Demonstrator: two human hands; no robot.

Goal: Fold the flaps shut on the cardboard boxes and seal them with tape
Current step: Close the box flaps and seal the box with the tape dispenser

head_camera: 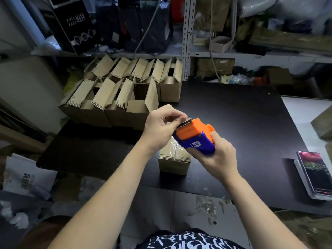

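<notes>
Over the black table (233, 114), the right hand (215, 159) grips the tape dispenser (194, 135) while the left hand (161, 126) pinches its tape end (183, 120) between fingertips (177, 116), the taped cardboard box (174, 162) just beneath them; the tape is best drawn out straight and unwrinkled.

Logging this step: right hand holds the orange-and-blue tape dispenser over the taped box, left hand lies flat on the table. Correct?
Only the left hand part is wrong: the head view shows it pinching at the blade end of the tape dispenser, off the table. The right hand does hold the dispenser over the taped box.
</notes>
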